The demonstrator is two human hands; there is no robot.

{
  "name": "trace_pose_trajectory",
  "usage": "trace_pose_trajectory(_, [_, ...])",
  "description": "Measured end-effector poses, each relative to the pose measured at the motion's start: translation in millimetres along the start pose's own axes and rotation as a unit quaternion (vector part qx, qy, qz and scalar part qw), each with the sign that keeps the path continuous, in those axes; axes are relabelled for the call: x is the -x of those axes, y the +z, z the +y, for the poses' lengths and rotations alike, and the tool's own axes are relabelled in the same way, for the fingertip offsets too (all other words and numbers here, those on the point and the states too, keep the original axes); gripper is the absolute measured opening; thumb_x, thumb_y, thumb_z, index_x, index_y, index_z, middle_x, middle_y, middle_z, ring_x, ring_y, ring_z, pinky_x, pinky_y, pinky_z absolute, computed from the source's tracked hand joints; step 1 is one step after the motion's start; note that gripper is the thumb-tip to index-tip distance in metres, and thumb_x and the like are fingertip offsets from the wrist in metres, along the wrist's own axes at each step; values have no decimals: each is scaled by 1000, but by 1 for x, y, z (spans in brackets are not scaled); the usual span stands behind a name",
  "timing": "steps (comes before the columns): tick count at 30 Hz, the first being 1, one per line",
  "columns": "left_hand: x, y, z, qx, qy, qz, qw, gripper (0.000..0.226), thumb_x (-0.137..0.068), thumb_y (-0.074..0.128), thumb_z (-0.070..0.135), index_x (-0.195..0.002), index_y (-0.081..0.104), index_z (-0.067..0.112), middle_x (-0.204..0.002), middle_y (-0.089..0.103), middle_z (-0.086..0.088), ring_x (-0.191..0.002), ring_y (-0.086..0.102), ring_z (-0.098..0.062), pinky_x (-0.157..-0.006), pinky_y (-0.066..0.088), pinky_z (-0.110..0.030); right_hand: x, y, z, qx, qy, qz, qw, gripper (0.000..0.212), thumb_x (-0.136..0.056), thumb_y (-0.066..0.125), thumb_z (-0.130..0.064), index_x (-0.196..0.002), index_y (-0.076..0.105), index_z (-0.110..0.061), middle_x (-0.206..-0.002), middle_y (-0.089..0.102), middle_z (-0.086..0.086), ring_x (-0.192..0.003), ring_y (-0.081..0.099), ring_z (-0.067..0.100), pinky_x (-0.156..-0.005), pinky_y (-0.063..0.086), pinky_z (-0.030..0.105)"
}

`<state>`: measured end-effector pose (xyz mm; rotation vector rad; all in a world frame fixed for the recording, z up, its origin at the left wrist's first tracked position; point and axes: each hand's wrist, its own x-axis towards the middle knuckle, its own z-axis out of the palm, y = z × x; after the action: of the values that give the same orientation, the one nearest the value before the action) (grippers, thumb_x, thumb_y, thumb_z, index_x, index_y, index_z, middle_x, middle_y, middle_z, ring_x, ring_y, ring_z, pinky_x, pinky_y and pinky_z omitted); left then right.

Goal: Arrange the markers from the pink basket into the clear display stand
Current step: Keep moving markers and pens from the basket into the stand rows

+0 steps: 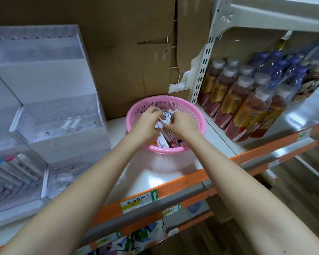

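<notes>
On the white shelf [155, 173], centre of view, sits the pink basket [198, 116], round with perforated walls, close to the shelf's back and well right of the clear display stand [44, 78]. Both hands are inside the basket. Left hand [145, 124]: fingers curled down onto the markers [164, 139], gripping several white barrels. Right hand [182, 124]: fingers likewise curled, fingertips pinching the same bundle just beside the left hand; the two hands nearly touch over the middle of the basket. How many markers each hand holds cannot be told. More markers lie loose in the basket bottom, white bodies with coloured caps, pointing roughly front to back. The stand is stepped in tiers. Its lowest left compartment holds a row of stored markers [17, 170], lying tilted with red, blue and white caps showing. The middle tier holds two small white pieces [71, 123], too blurred to identify. Behind the basket stands brown cardboard [129, 57]. To the right, on the neighbouring shelf, stand rows of drink bottles [243, 100] with white caps. A price label [134, 203] is fixed to the orange shelf edge.
</notes>
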<state>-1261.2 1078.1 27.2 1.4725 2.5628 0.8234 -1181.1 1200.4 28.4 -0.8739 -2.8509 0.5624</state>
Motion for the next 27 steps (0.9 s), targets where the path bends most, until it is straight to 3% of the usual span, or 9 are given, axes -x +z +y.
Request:
trace_pose_trajectory(4, [0, -2, -3, -3, -14, 5, 1000, 57, -76, 69, 2, -129, 53, 14, -151, 24, -15, -120, 50, -30, -90, 40, -30, 2, -1, 0, 12, 0, 6, 1000, 32, -83, 60, -30, -65, 33, -23, -84, 48, 1, -78, 46, 21, -62, 34, 32])
trace_pose_trajectory(7, [0, -9, -2, 4, -39, -20, 999, 73, -75, 70, -1, -139, 43, 22, -158, 0, -18, -108, 57, -28, -80, 45, -27, 1, 1, 0, 5, -2, -5, 1000, 25, -78, 61, -20, -66, 39, -17, -81, 48, 4, -75, 49, 22, -55, 32, 29])
trace_pose_trajectory(10, [-3, -10, 0, 1, -84, -23, 996, 84, -68, 77, 2, -142, 40, 17, -147, 36, -15, -123, 49, -28, -93, 42, -30, 2, 0, 0, -13, 0, -12, 1000, 33, -74, 61, -16, -57, 32, -18, -69, 43, 7, -63, 47, 21, -47, 26, 27])
trace_pose_trajectory(13, [-2, -7, 3, -48, -120, -18, 991, 39, -68, 80, 11, -102, 64, 5, -101, 67, -14, -95, 61, -29, -78, 50, -36, 4, -3, -2, -39, -3, -20, 999, 42, -75, 62, -16, -57, 25, -24, -62, 33, 2, -56, 37, 15, -46, 23, 25])
trace_pose_trajectory(15, [-2, -5, 5, -55, -135, -8, 989, 18, -70, 78, 13, -79, 67, 3, -82, 68, -12, -80, 62, -28, -68, 49, -37, 4, -3, 0, -70, 17, -15, 997, 32, -74, 64, -12, -53, 40, -15, -58, 41, 4, -60, 45, 19, -46, 29, 28])
trace_pose_trajectory(18, [-4, -5, 6, -42, -151, 21, 987, 8, -72, 69, 9, -69, 65, 3, -65, 61, -9, -66, 57, -25, -51, 40, -31, 5, -6, 3, -124, 31, -22, 992, 16, -76, 63, -9, -66, 65, 4, -66, 64, 18, -62, 56, 22, -57, 45, 36])
trace_pose_trajectory(20, [-5, -6, 6, -37, -167, 28, 985, 11, -73, 62, 6, -62, 60, 3, -53, 51, -6, -55, 48, -21, -43, 28, -29, 6, -8, 5, -150, 24, -22, 988, 15, -78, 63, -7, -79, 71, 5, -79, 70, 21, -68, 61, 23, -66, 51, 38])
trace_pose_trajectory(24, [-4, -8, 10, 48, -216, 60, 973, 16, -73, 65, 12, -68, 68, -3, -55, 57, -12, -56, 52, -22, -51, 37, -32, 9, -9, 7, -206, 8, -7, 979, 15, -80, 63, -8, -89, 70, 1, -82, 70, 17, -76, 66, 29, -74, 57, 45])
trace_pose_trajectory(27, [-6, -11, 13, 165, -239, 61, 955, 13, -77, 67, 15, -77, 70, 3, -68, 67, -14, -66, 66, -25, -67, 56, -37, 12, -13, 5, -259, 3, 12, 966, 13, -82, 65, -9, -92, 69, -2, -77, 66, 9, -76, 67, 28, -69, 59, 42])
